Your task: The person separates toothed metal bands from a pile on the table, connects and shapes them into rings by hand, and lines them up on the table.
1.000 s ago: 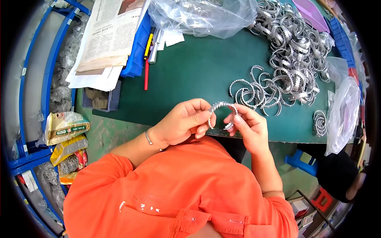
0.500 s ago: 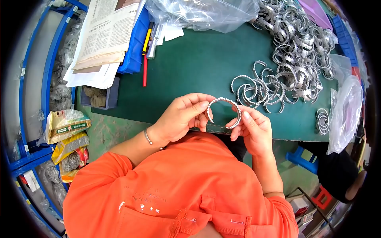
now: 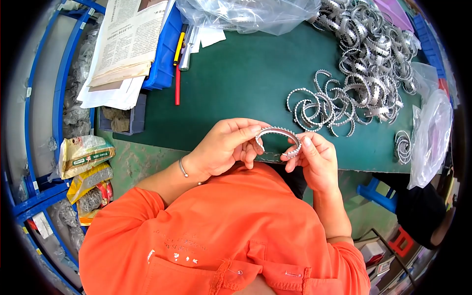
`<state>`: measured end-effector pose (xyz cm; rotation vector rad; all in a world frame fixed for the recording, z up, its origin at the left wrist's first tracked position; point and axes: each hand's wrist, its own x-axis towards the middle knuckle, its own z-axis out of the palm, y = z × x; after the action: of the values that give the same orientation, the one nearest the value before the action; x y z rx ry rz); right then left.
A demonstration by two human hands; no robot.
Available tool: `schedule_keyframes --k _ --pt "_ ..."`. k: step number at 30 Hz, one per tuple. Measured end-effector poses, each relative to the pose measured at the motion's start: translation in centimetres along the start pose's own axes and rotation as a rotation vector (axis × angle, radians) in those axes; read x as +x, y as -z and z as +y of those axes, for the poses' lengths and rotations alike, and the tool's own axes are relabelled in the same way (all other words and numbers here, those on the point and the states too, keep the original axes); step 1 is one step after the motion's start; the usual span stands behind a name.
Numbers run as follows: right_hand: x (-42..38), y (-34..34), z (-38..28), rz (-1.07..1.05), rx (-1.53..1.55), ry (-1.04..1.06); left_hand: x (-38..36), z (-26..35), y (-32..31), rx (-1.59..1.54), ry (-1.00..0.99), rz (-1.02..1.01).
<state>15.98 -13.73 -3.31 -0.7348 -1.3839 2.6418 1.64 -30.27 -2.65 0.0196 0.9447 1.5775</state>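
Note:
A silver open ring with a notched edge (image 3: 278, 131) is held between both hands above the front edge of the green table (image 3: 236, 78). My left hand (image 3: 231, 145) pinches its left end between thumb and fingers. At its right end, my right hand (image 3: 315, 158) has thumb and fingers closed on it. The ring's gap faces my body. Beyond my right hand lie several loose rings (image 3: 319, 110) of the same kind, next to a large heap of them (image 3: 376, 54).
A small ring stack (image 3: 402, 147) and a plastic bag (image 3: 432, 137) lie at right. Papers (image 3: 125, 44) rest on a blue bin (image 3: 164, 64), beside pens (image 3: 178, 86). Plastic sheeting (image 3: 250, 14) covers the far edge. A person's dark sleeve (image 3: 418, 211) shows at right.
The ring has tilted between my hands, so more of its inner face shows and its outline looks flatter. Both hands keep their hold. The view has shifted slightly.

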Motion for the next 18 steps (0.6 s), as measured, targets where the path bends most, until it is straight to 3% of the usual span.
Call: schedule_keyframes --k 9,14,18 --pt "0.01 0.24 0.21 -0.015 -0.052 0.041 -0.05 -0.04 -0.05 0.012 0.013 0.016" --pt "-0.28 0.26 0.08 -0.003 -0.199 0.136 -0.2 -0.06 -0.59 0.401 -0.187 0.122" --pt "-0.3 0.23 0.01 0.003 -0.199 0.152 -0.18 0.14 -0.52 0.425 -0.195 0.089"
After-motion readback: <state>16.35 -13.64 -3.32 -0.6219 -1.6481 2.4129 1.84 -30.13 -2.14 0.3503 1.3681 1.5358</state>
